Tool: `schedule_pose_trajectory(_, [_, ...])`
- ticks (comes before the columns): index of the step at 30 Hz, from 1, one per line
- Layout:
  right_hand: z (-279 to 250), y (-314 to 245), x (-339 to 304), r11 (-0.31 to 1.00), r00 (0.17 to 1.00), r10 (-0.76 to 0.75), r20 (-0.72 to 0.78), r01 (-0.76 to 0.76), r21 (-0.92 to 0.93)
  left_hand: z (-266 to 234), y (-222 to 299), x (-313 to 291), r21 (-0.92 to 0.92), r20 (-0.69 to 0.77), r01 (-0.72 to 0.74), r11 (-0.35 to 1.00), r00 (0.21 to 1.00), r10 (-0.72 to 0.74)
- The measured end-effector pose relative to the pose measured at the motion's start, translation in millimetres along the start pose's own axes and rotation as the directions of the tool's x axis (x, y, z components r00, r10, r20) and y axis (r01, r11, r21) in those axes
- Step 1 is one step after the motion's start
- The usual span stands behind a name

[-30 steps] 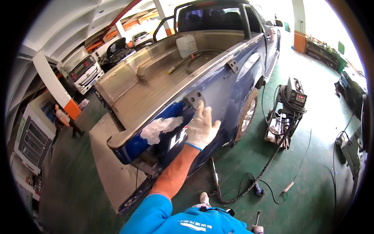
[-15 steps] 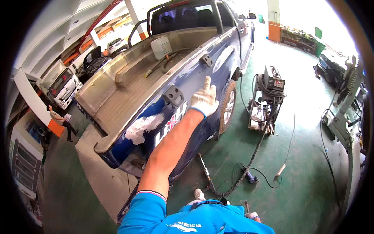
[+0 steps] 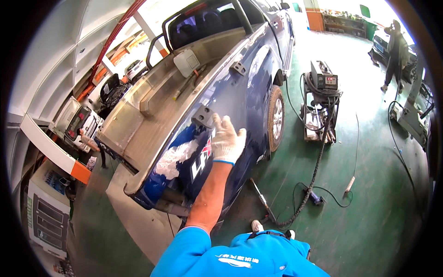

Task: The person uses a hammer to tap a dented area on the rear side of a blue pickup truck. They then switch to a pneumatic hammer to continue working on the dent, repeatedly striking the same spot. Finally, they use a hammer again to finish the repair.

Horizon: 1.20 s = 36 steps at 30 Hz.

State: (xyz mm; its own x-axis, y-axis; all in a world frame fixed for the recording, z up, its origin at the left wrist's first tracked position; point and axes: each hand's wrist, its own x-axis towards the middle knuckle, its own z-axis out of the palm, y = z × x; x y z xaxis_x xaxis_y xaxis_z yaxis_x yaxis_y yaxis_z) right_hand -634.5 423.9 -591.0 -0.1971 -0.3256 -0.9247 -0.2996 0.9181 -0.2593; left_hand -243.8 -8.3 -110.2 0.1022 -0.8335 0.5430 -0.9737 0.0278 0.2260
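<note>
My left hand (image 3: pixel 227 142), in a pale work glove with a blue cuff, is spread over the side of a dark blue pickup truck (image 3: pixel 251 108). Its fingers are apart and nothing is in them. The fingertips lie just beside a grey metal bracket (image 3: pixel 203 116) with holes; whether the palm touches the panel I cannot tell. A bare, peeled patch (image 3: pixel 175 159) marks the paint toward the tail, with a white and red decal (image 3: pixel 200 161) partly behind my hand. Farther forward sits a second bracket (image 3: pixel 238 69). My right hand is out of the picture.
A welding-type machine (image 3: pixel 325 82) stands on a cart right of the rear wheel (image 3: pixel 276 117). Its thick cable (image 3: pixel 315 171) crosses the green floor to a torch-like tool (image 3: pixel 260 196). A blue power tool (image 3: pixel 317 198) lies nearby. One person (image 3: pixel 395 53) stands far right, another (image 3: pixel 88 141) far left.
My left hand has moved back along the panel toward the near bracket, its fingers now spread instead of the index pointing. My right hand has left the picture. A person has appeared at far right.
</note>
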Motion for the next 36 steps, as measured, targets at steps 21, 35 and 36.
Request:
schedule_pose_trajectory(21, [-88,-101,34,0.987,0.994,-0.085,-0.064,0.093,0.128,-11,-14,-75,-0.323,0.251,0.007,0.946,0.965,0.078])
schedule_pose_trajectory(35, [-47,-54,-12,0.738,0.992,-0.050,0.115,0.114,-0.666,-249,32,-203,-0.851,-0.503,-0.364,-0.378,0.771,0.391])
schedule_pose_trajectory(36, [-47,-39,11,0.591,0.970,-0.113,0.216,0.241,-0.770,-255,25,-213,-0.851,-0.493,-0.356,-0.385,0.795,0.354])
